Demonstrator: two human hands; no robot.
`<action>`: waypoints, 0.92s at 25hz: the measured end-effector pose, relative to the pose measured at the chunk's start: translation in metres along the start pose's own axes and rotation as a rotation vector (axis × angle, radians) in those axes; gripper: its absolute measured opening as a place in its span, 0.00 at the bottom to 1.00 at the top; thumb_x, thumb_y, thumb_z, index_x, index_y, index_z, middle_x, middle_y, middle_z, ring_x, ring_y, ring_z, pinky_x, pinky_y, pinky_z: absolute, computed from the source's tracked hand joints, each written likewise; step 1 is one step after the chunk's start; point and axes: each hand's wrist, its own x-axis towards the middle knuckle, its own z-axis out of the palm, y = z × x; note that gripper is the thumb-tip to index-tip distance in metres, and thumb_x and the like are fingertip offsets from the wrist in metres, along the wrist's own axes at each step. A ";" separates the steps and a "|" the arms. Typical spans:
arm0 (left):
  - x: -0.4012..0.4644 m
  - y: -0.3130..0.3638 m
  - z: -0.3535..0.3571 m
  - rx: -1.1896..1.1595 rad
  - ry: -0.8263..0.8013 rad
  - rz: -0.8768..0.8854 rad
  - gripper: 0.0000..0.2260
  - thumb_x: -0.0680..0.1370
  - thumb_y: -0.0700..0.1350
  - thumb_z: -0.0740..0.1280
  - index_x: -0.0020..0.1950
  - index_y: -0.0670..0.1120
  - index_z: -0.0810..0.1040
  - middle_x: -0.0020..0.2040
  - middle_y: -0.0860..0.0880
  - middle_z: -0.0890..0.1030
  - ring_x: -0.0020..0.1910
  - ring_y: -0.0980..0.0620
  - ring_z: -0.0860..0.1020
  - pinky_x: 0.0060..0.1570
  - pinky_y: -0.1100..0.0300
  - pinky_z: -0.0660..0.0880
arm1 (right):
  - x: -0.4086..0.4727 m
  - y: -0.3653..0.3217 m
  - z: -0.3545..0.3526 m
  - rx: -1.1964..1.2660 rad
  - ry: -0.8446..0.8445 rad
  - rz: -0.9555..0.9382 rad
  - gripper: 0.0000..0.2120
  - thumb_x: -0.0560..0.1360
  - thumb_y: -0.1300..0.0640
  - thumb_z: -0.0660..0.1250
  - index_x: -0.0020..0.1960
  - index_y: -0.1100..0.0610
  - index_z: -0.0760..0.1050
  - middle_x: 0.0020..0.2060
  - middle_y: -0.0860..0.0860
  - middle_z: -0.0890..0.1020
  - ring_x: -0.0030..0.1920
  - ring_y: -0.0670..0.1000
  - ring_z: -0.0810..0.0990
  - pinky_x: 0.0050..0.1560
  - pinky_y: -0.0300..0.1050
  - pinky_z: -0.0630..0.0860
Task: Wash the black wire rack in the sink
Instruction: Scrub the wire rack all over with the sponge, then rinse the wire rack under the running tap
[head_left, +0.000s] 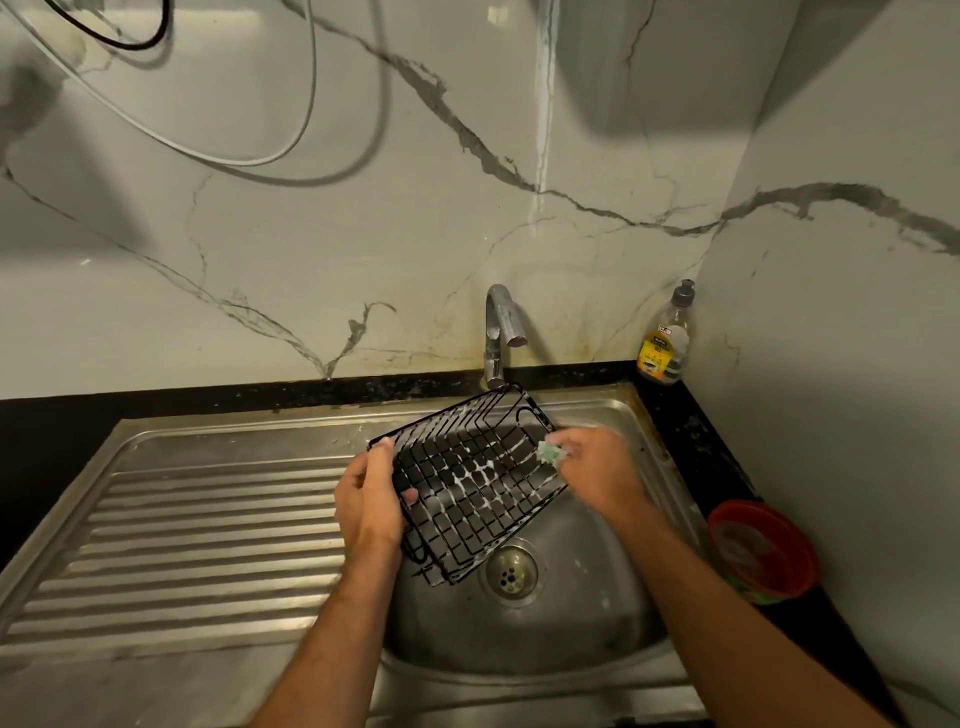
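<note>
Black wire rack (470, 480), soapy and tilted over the sink (597, 613), was mid-scrub: left hand (366, 501) gripped its edge, right hand (597, 467) pinched a green scrubber (551, 453); rinsing under the tap (501, 332) seemed next.

The black wire rack (470, 486) is a soapy grid with raised rims, tilted over the steel sink (587, 618) basin, its low corner near the drain.

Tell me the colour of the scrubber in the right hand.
Pale green scrubber, pinched in the right hand against the black wire rack; head view.
</note>
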 end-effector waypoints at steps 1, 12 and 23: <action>0.000 0.001 0.005 0.038 -0.005 -0.027 0.11 0.79 0.56 0.69 0.51 0.50 0.82 0.46 0.48 0.83 0.41 0.45 0.81 0.28 0.60 0.72 | -0.006 0.009 0.001 0.068 -0.009 0.035 0.13 0.74 0.65 0.69 0.53 0.50 0.84 0.44 0.49 0.86 0.36 0.40 0.80 0.38 0.35 0.79; -0.031 0.001 0.083 0.623 -0.097 0.112 0.23 0.66 0.68 0.74 0.55 0.59 0.80 0.37 0.58 0.80 0.39 0.57 0.80 0.53 0.57 0.74 | -0.044 0.092 -0.088 -0.057 0.303 0.296 0.09 0.73 0.56 0.68 0.49 0.55 0.85 0.45 0.50 0.86 0.46 0.52 0.84 0.51 0.44 0.77; -0.021 -0.009 0.107 0.817 -0.273 0.110 0.31 0.58 0.73 0.72 0.57 0.61 0.80 0.53 0.54 0.81 0.48 0.51 0.79 0.48 0.55 0.75 | -0.055 0.133 -0.096 -0.290 0.131 0.470 0.12 0.75 0.58 0.67 0.56 0.58 0.82 0.55 0.57 0.83 0.53 0.57 0.81 0.54 0.47 0.77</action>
